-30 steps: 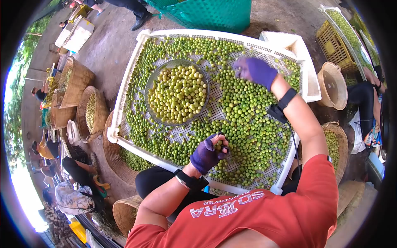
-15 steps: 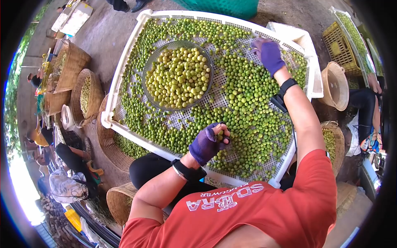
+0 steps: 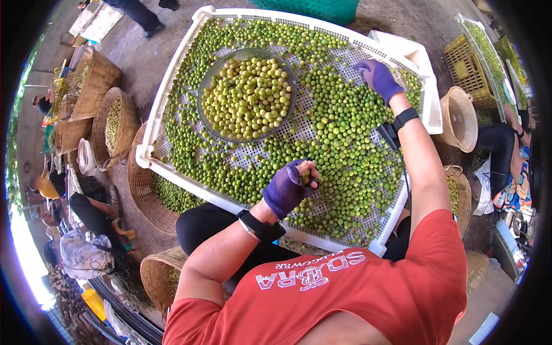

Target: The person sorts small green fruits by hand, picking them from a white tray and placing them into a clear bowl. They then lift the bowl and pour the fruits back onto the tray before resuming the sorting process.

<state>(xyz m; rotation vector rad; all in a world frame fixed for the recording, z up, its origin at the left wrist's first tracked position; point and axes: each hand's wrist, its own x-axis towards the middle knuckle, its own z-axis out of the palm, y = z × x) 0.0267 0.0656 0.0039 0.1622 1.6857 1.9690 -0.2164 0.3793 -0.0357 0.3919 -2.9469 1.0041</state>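
Note:
A white mesh tray [image 3: 172, 98] carries many small round green fruits [image 3: 345, 123], like gooseberries. On it sits a clear glass bowl [image 3: 295, 95] heaped with paler yellow-green fruits [image 3: 248, 98]. Above the tray's near part is my left hand [image 3: 290, 187], in a purple fingerless glove, its fingers curled closed. Whatever lies inside them is too small to make out. Towards the far right corner reaches my right hand [image 3: 376, 79], gloved alike, with its fingers extended low over the fruits; the fingertips are partly hidden. Both wrists wear dark bands.
A white box [image 3: 405, 49] stands behind the tray's right corner, with a tan bucket [image 3: 460, 118] beside it. Wicker baskets [image 3: 146, 190] of fruit stand at the left. Behind is a green basket [image 3: 316, 8]. Other people sit or stand around the edges.
My right hand has shifted slightly, its fingers now clearer. My left hand stays curled in nearly the same place. The view has tilted a little, and a standing person's legs show more at the top.

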